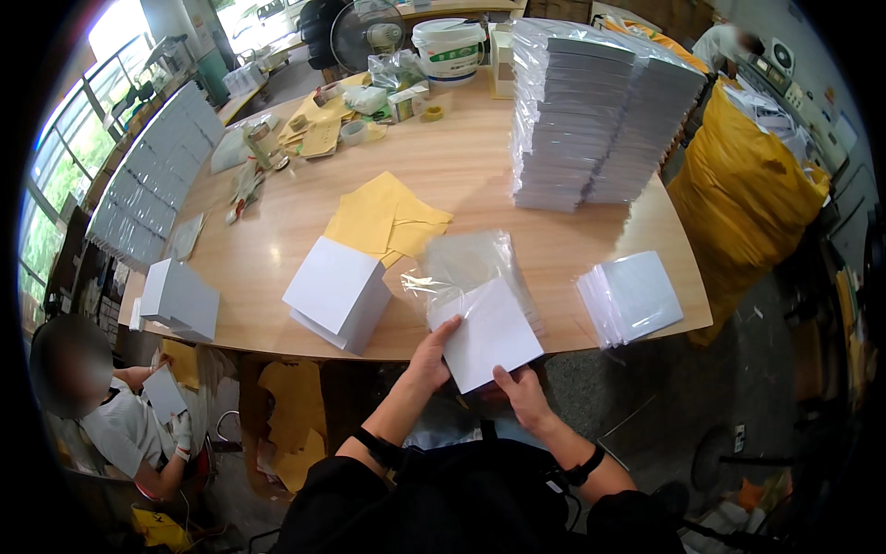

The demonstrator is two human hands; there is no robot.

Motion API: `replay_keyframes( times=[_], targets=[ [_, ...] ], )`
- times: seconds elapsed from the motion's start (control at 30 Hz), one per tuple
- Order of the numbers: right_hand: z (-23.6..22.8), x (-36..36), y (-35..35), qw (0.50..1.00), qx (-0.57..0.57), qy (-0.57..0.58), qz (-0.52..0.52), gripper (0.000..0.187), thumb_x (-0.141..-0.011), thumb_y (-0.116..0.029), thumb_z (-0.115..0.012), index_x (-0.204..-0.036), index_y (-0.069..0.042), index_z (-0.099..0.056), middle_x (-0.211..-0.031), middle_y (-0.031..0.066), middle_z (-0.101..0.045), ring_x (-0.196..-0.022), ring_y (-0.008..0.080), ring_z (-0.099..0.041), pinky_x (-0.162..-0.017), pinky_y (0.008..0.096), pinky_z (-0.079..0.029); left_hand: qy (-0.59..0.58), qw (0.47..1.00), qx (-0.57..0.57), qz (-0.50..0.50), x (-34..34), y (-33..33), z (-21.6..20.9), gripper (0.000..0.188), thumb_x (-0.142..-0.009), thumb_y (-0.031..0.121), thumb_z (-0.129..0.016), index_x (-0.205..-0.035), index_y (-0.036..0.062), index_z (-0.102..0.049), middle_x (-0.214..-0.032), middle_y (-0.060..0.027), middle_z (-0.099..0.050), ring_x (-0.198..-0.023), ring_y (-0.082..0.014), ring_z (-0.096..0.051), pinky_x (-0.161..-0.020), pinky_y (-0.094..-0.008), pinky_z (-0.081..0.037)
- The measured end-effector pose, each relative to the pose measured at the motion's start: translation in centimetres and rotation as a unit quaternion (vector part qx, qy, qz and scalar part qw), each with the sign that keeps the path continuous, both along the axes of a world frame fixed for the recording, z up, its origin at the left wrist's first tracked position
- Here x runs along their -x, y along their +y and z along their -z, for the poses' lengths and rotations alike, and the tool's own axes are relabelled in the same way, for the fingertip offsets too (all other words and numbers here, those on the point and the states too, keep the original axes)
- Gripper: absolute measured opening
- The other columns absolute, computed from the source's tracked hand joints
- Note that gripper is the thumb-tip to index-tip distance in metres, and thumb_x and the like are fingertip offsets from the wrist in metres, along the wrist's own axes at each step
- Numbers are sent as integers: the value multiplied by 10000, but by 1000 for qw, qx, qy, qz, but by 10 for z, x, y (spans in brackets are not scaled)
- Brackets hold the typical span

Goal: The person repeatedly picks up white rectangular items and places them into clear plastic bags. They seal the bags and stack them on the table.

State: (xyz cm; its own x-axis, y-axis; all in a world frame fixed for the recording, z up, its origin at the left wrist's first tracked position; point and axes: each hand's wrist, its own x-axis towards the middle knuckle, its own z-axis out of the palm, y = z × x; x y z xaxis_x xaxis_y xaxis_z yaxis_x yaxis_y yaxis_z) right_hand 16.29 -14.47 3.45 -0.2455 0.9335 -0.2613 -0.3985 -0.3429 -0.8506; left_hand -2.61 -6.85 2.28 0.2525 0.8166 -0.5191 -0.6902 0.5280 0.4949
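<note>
I hold a small stack of white square sheets (486, 334) at the near edge of the wooden table (461, 166). My left hand (432, 355) grips its left edge and my right hand (521, 392) grips its lower edge. The far part of the sheets sits in the mouth of a clear plastic bag (466, 263) that lies on a pile of such bags. To the left lies a thicker stack of white sheets (337, 294). Yellow envelopes (383, 220) lie behind it.
A small pile of bagged packs (630, 298) lies at the right. A tall pile of wrapped packs (595, 111) stands behind. More packs (157, 175) line the left edge. A white bucket (448, 48), a fan (366, 32), yellow sacks (752, 185). A seated person (120, 415) at lower left holds a white sheet.
</note>
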Motion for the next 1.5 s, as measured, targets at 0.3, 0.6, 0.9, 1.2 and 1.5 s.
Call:
replay_keyframes(
  times=[0.3, 0.6, 0.9, 1.2, 1.5],
  targets=[
    [-38, -54, 63, 981, -63, -180, -18, 749, -1006, -609, -461, -1420, 13, -397, -1121, 121, -635, -1032, 202, -635, -818, 327, -551, 13, 998, 3, 63, 17, -3, -4, 499, -906, 224, -715, -1283, -56, -546, -1139, -168, -675, -1015, -284, -686, -903, -440, -575],
    [-10, -26, 93, 978, -34, -207, 17, 386, -1041, -315, -512, -1151, 48, -583, -1034, 100, -650, -980, 157, -601, -869, 313, -488, -14, 995, 27, 93, 11, 10, -7, 438, -905, 179, -717, -1247, -50, -566, -1126, -174, -673, -999, -288, -689, -896, -441, -578],
    [-37, -36, 76, 991, -25, -105, -77, 396, -995, -199, -598, -1281, 65, -530, -1119, 121, -650, -1047, 165, -619, -912, 304, -502, -40, 991, 28, 124, 20, 1, -3, 485, -951, 248, -689, -1302, -47, -532, -1195, -192, -649, -1084, -310, -663, -930, -481, -565],
    [-30, -36, 44, 994, 15, -91, -49, 481, -995, -214, -630, -1342, 68, -451, -1186, 140, -631, -1017, 203, -661, -814, 341, -594, -29, 999, -5, 43, 13, 5, 9, 539, -946, 321, -682, -1333, -19, -521, -1212, -176, -647, -1082, -302, -659, -944, -458, -553],
    [-22, -14, 13, 998, 64, -16, -17, 343, -1023, -204, -579, -1250, 50, -537, -1081, 150, -687, -879, 234, -729, -692, 305, -618, -48, 997, -59, -24, 3, 7, 3, 535, -924, 346, -704, -1325, 33, -538, -1222, -113, -647, -1123, -261, -628, -998, -447, -508]
  ],
)
